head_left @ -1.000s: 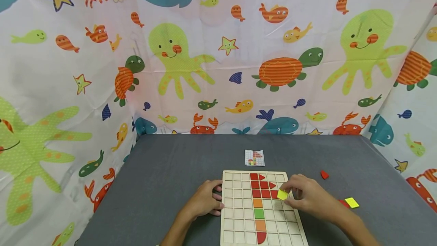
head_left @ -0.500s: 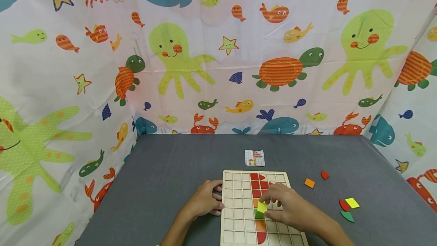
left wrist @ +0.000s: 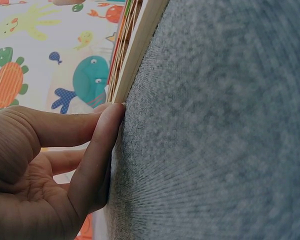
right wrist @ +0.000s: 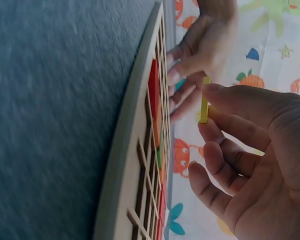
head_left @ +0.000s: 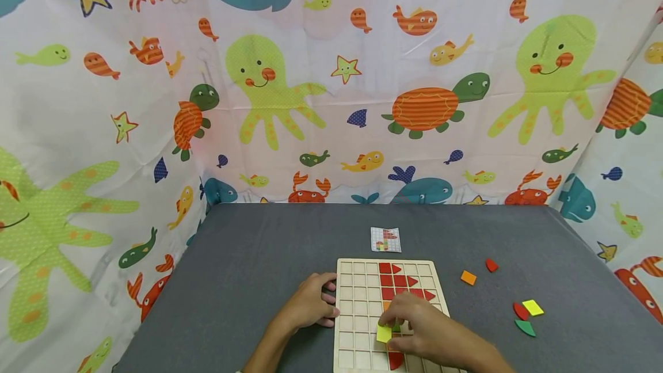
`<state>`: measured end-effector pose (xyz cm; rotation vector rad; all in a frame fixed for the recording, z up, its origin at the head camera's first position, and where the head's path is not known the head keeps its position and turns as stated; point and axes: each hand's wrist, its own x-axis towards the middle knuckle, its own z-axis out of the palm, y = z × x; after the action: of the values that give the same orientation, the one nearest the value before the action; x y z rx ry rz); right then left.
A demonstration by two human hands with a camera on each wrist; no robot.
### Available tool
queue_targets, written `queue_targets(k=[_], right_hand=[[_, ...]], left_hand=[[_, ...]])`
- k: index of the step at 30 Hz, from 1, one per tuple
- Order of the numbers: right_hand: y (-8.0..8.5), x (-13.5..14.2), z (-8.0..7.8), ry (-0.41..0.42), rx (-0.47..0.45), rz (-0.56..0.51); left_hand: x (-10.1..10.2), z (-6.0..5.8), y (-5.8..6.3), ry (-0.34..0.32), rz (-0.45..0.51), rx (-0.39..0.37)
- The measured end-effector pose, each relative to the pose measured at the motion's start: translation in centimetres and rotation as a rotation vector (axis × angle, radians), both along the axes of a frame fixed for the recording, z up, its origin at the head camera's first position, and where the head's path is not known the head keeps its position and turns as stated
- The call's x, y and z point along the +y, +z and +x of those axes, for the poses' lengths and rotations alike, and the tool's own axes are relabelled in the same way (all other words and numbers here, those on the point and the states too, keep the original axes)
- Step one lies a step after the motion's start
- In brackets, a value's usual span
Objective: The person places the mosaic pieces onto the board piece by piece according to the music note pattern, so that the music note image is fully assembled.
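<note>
A wooden grid board (head_left: 354,308) lies on the table with red, orange and green pieces in one column and red rows near its far end. Pinched between the fingertips of my right hand (head_left: 422,324) is a yellow square tile (head_left: 384,333), above the board by the green square, partly covering that column. The right wrist view shows the yellow tile (right wrist: 204,102) edge-on, apart from the board's surface. My left hand (head_left: 309,303) touches the board's left edge with its fingertips; in the left wrist view, thumb and finger of the left hand (left wrist: 60,165) meet at that edge.
A small printed pattern card (head_left: 385,240) lies beyond the board. To the right are loose pieces: an orange square (head_left: 468,278), a red piece (head_left: 491,265), another red piece (head_left: 520,311), a yellow square (head_left: 532,307) and a green piece (head_left: 525,327). A sea-animal curtain (head_left: 331,102) surrounds the table.
My right hand has carried the yellow tile left and nearer across the board, from the right end of the third red row to beside the green square. The left hand stays at the edge.
</note>
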<state>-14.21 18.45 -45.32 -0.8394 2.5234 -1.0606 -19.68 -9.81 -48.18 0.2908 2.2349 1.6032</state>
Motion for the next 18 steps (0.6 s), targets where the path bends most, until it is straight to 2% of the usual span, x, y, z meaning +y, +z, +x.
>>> queue_targets(k=[8, 12, 18], right_hand=[[-0.6, -0.9, 0.2, 0.047, -0.033, 0.037], [-0.9, -1.2, 0.4, 0.047, -0.108, 0.016], [-1.2, -1.5, 0.5, 0.062, -0.13, 0.042]], left_hand=[[0.0, 0.0, 0.0, 0.002, -0.001, -0.007], [0.0, 0.0, 0.0, 0.001, -0.004, -0.003], [0.0, 0.0, 0.0, -0.002, 0.0, 0.003]])
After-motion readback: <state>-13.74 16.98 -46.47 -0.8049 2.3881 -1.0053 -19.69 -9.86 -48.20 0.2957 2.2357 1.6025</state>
